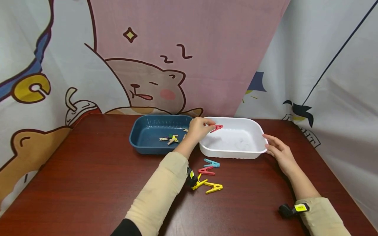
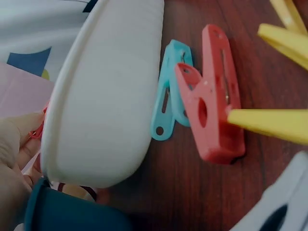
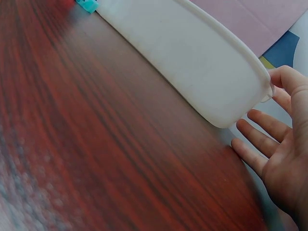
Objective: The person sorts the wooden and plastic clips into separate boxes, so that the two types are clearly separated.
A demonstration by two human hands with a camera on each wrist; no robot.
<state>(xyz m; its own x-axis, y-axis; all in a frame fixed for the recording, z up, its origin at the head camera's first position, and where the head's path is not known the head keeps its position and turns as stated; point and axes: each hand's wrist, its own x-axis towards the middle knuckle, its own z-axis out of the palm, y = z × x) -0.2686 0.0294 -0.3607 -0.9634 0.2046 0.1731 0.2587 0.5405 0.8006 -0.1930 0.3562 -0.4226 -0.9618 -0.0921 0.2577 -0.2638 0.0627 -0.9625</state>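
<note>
The left hand [image 1: 198,129] pinches a red plastic clothespin [image 1: 218,127] between thumb and fingers, over the left part of a white tray [image 1: 233,154]. In the left wrist view the hand is partly cut off, and the clothespin [image 2: 38,129] shows only in part beside the tray's rim. At the tray's right end, the right hand [image 1: 282,156] grips the rim with thumb and finger. Its other fingers spread loosely below the rim in the right wrist view. In front of the tray lie a blue clothespin [image 1: 211,163], a red clothespin [image 1: 206,170] and yellow clothespins [image 1: 214,187].
A dark blue tray [image 1: 141,151] stands left of the white one, with several small wooden clothespins [image 1: 171,139] inside; the left forearm hides part of it. Both trays stand near the far edge of the brown table [image 1: 97,177], before a printed cloth [image 1: 221,49].
</note>
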